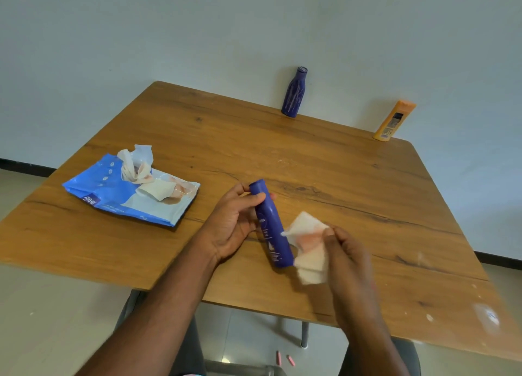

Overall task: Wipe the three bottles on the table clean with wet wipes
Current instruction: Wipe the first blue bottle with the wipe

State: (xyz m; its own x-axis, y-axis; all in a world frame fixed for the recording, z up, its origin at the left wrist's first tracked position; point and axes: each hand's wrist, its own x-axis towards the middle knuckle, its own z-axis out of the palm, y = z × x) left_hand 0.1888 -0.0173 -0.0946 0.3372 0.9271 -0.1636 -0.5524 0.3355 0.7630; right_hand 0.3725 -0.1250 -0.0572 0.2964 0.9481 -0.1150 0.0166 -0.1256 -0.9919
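My left hand (pixel 231 223) grips a slim dark-blue bottle (pixel 272 228) near its upper end and holds it tilted above the wooden table (pixel 353 183). My right hand (pixel 347 251) pinches a crumpled white wet wipe (pixel 309 244) that touches the bottle's right side near its lower half. A second dark-blue bottle (pixel 293 93) with pale streaks stands upright at the table's far edge by the wall. An orange bottle (pixel 394 121) stands at the far right corner, leaning towards the wall.
A blue pack of wet wipes (pixel 113 195) lies on the left of the table, its flap open and a wipe (pixel 135 163) sticking out. White smudges (pixel 485 315) mark the near right corner. Two small pink bits (pixel 285 358) lie on the floor under the table.
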